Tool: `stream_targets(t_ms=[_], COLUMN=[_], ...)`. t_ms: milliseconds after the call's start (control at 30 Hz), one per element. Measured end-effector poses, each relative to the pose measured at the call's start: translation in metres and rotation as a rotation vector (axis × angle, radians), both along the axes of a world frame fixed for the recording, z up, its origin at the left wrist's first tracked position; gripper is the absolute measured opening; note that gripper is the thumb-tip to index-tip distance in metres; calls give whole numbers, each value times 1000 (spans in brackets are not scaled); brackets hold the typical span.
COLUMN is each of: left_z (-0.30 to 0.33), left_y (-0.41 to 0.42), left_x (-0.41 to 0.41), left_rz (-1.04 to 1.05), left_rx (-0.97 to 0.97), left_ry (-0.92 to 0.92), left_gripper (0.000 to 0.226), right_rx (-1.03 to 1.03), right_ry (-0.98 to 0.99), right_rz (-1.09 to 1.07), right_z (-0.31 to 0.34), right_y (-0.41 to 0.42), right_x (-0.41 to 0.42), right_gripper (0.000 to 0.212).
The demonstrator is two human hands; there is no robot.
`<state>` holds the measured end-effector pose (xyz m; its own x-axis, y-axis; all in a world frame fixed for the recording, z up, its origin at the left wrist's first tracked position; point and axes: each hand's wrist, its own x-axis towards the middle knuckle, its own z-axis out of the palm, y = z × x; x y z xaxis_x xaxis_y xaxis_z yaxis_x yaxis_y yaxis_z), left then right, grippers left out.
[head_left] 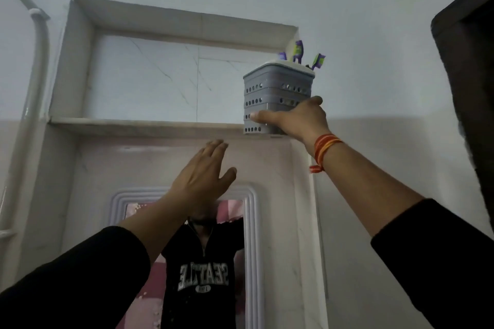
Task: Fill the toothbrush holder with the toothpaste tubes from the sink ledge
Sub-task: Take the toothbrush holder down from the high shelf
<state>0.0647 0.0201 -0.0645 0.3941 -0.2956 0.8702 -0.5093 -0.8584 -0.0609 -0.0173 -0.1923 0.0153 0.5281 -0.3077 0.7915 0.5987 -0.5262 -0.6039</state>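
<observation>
A grey perforated toothbrush holder point(278, 88) with a white top stands at the right end of a high marble ledge point(133, 124) in a wall niche. Purple-and-green tube ends point(298, 51) stick up out of its top. My right hand point(296, 120) grips the holder's lower part, thumb across the front; a red-orange thread is tied round that wrist. My left hand point(205, 171) is raised below the ledge, fingers spread, holding nothing and touching nothing.
A white-framed mirror point(187, 262) hangs under the ledge and reflects a person in a black shirt. A grey pipe point(37, 67) runs up the left wall. A dark door or cabinet edge point(470, 88) juts in at the right.
</observation>
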Motion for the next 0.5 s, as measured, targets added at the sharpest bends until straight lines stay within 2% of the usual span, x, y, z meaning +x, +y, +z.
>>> stream_targets(t_ms=[100, 200, 367, 500], left_z=[-37, -92, -202, -279], left_y=[6, 12, 23, 27], left_x=[-7, -14, -25, -38], left_rz=[-40, -101, -157, -183], left_rx=[-66, -105, -68, -130], left_ry=[98, 226, 464, 653], left_gripper=[68, 60, 47, 29], right_rx=[12, 19, 20, 78], right_ry=[50, 108, 186, 237], right_rz=[39, 36, 48, 68], right_z=[-46, -110, -241, -346], right_y=[8, 15, 34, 47], right_x=[-14, -16, -12, -13], right_gripper=[106, 113, 119, 114])
